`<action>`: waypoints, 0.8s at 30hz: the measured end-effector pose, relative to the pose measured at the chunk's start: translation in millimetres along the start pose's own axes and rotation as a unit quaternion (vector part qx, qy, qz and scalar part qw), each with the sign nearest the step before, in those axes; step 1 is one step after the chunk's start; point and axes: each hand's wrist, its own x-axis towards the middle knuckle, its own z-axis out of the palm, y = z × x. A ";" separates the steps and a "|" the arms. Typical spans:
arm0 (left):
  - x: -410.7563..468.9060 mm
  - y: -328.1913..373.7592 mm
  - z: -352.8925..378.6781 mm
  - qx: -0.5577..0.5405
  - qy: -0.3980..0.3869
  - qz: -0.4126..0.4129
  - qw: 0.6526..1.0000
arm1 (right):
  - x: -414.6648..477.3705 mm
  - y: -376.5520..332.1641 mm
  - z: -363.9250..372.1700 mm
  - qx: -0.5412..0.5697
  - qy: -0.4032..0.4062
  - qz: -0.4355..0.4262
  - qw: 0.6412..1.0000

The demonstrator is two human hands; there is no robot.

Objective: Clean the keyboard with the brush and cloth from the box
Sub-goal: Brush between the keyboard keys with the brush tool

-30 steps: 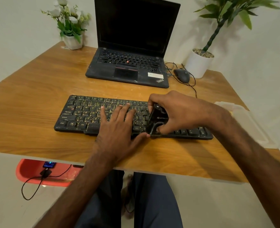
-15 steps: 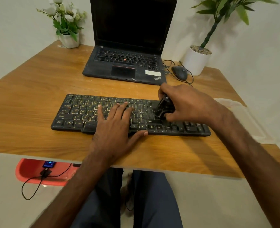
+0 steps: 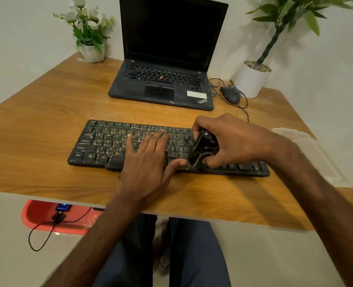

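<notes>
Fingers (image 3: pixel 202 121) round black brush (image 3: pixel 204 144) — dusty keyboard (image 3: pixel 101 141)

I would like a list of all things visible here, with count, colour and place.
table: 1, brown wood, middle
keyboard: 1, black, table centre
brush: 1, black, on keyboard's right part
box: 1, clear, table's right edge
laptop: 1, black, behind keyboard
mouse: 1, dark, right of laptop
flower pot: 1, white, back left
plant pot: 1, white, back right
red object: 1, floor, left
left hand: flat on keys
right hand: grips brush
</notes>
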 end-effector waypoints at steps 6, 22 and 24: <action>-0.8 0.3 -2.9 -0.013 -0.002 0.005 1.000 | 17.7 10.6 -3.3 -0.064 0.070 0.032 0.995; -0.4 -1.4 -2.0 -0.043 -0.001 0.017 0.999 | 21.1 -11.6 -4.5 0.003 -0.033 -0.023 0.999; 0.0 -1.4 -2.1 -0.045 0.002 0.017 0.999 | 30.5 -3.7 -3.8 -0.011 0.012 -0.007 1.000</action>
